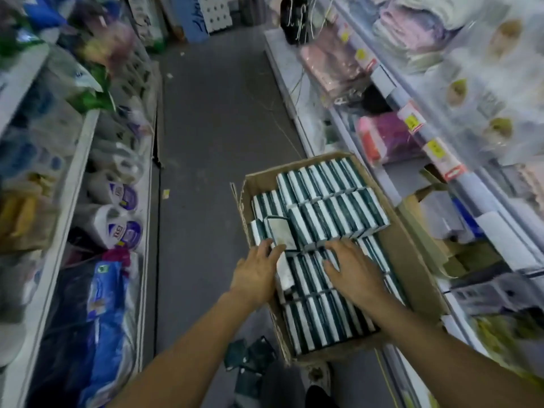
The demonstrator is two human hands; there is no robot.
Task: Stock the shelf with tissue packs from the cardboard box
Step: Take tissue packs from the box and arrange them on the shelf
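An open cardboard box [412, 260] stands on the aisle floor by the right-hand shelf, packed with several rows of green-and-white tissue packs [332, 201] standing on edge. My left hand [259, 270] reaches in at the box's left side, its fingers touching a loose tilted pack [281, 232]. My right hand [351, 267] lies flat with spread fingers on the packs in the middle rows. Neither hand plainly grips a pack.
Shelves [459, 184] with price tags and bagged goods line the right; a white shelf [67, 184] with toilet-roll packs lines the left. Grey floor [206, 142] runs between. Several dark packs [250, 357] lie on the floor near my shoe [319, 375].
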